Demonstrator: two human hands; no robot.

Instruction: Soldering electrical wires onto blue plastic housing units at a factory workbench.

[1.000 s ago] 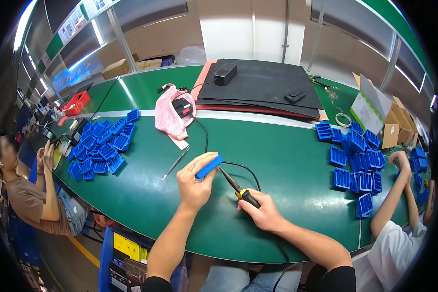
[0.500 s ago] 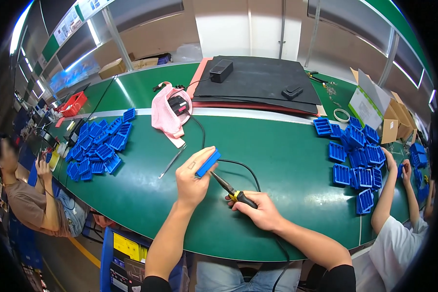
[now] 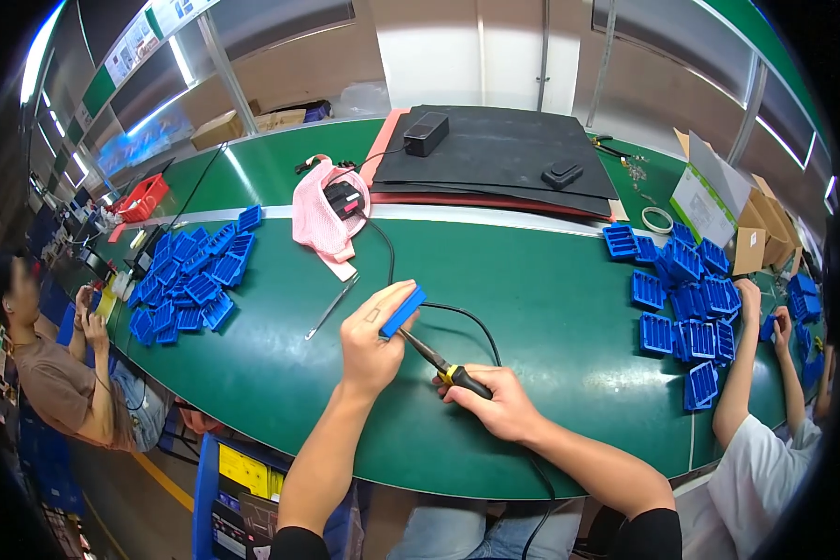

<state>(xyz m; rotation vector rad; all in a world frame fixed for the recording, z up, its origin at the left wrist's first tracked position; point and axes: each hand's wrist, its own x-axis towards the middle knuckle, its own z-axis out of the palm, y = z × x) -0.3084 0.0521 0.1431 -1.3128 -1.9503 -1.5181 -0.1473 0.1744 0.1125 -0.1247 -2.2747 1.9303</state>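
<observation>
My left hand [image 3: 371,347] is closed around a small blue plastic piece [image 3: 403,311], holding it tilted above the green table. Its plain side faces up, and the fingers hide part of it. In my right hand [image 3: 497,403] is a pair of long-nose pliers [image 3: 459,377] with black and yellow handles. The slim metal jaws point up and left; their tip meets the lower edge of the blue piece by my left fingers, where I cannot tell exactly what it grips. A black cable [image 3: 476,322] runs behind the pliers.
Piles of slotted blue pieces lie at left [image 3: 194,271] and right [image 3: 686,299]. Tweezers [image 3: 331,306], a pink cloth [image 3: 319,224], black sheets [image 3: 495,154] and a tape roll [image 3: 656,220] are farther off. Co-workers sit at left [image 3: 65,383] and right [image 3: 751,467].
The blue piece and my left hand have shifted very slightly right, and the piece has tilted a little. The pliers stay at its lower edge. The co-worker at left has moved slightly.
</observation>
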